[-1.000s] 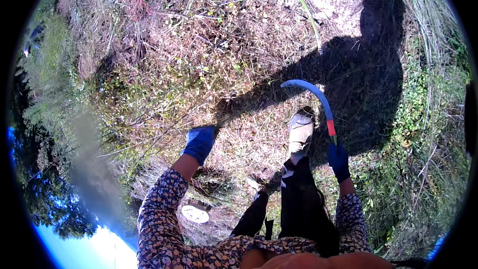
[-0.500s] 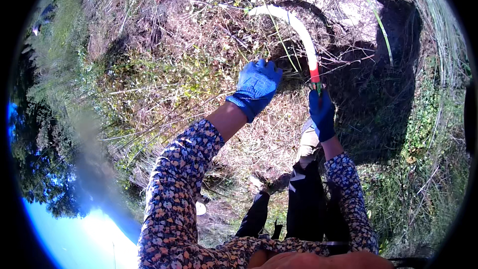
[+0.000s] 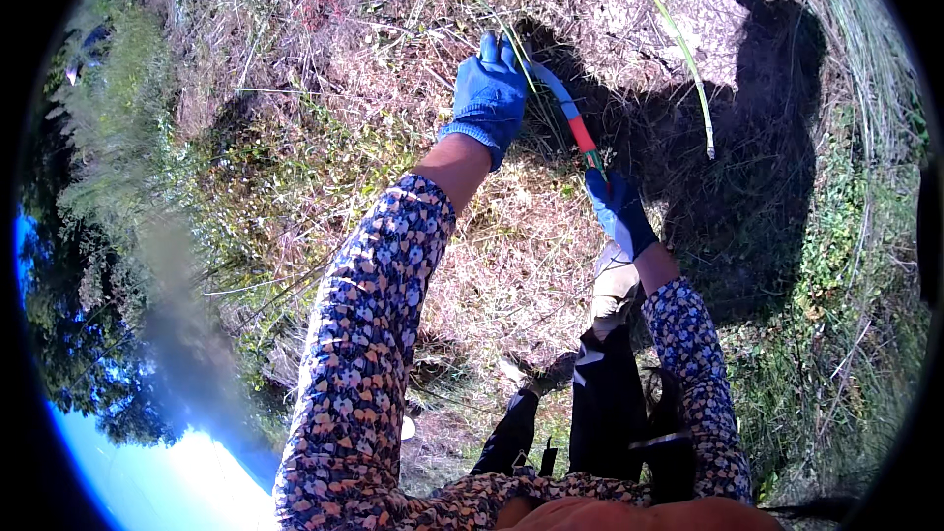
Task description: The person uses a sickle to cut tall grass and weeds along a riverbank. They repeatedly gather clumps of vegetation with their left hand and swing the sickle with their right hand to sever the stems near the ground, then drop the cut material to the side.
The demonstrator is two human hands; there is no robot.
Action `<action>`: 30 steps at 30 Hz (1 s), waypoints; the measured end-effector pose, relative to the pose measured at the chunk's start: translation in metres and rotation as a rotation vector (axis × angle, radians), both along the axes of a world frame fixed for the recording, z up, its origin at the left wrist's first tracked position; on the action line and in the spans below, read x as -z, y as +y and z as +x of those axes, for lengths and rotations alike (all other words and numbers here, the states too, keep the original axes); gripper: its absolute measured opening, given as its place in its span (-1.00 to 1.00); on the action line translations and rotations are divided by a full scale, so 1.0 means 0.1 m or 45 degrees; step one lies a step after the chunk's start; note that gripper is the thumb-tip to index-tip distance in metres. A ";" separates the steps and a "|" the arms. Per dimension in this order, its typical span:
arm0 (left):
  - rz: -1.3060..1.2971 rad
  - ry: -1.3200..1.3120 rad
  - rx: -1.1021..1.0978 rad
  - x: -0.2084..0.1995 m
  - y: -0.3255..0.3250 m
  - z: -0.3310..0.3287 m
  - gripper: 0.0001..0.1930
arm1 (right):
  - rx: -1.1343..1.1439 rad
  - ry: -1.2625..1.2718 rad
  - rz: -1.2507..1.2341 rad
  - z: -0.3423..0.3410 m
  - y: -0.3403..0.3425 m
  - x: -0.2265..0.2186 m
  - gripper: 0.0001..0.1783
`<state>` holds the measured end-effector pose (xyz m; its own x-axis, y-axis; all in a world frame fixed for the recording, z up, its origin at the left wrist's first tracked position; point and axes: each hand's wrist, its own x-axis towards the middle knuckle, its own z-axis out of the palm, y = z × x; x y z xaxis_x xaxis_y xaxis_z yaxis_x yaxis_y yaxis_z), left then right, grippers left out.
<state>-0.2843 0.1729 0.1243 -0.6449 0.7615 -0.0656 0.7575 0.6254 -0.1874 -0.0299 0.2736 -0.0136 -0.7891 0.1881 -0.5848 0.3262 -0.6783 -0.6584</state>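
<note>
My right hand, in a blue glove, is closed round the handle of a sickle. Beyond the handle comes a red band, then a pale curved blade reaching up and left toward my other hand. My left hand, also blue-gloved, is at the end of its outstretched arm with the fingers bent over the grass. A thin green stalk runs down past its fingertips, close to the blade's far end. Whatever lies under those fingers is hidden. To the right, a second long stalk slants down to a pale lower end.
Dry grass and straw cover the ground round my feet. Low green weeds grow at left, tall grass at the far right. My shoe is below the sickle. My shadow falls at right.
My left hand has moved forward and slightly left. The sickle has swung leftward, bringing its blade beside that hand. Both green stalks now lie farther left.
</note>
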 end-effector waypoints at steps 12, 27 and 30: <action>-0.148 -0.964 -0.280 0.26 -2.06 2.37 -0.79 | -0.085 -0.547 0.647 2.17 -0.09 -0.96 -0.71; -0.033 -0.683 -0.242 0.57 -1.15 1.50 -0.78 | -0.684 -0.590 1.219 2.06 -0.36 -1.04 -0.69; -0.114 -0.942 -0.347 0.44 -1.72 1.94 -0.81 | -0.880 -0.570 1.208 2.27 -0.32 -1.26 -0.67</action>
<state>-0.0907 0.0009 0.0807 -0.5727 0.5547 -0.6036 0.5275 0.8130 0.2466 0.1971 0.2416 0.1121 -0.6579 0.3079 -0.6873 0.7446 0.4026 -0.5324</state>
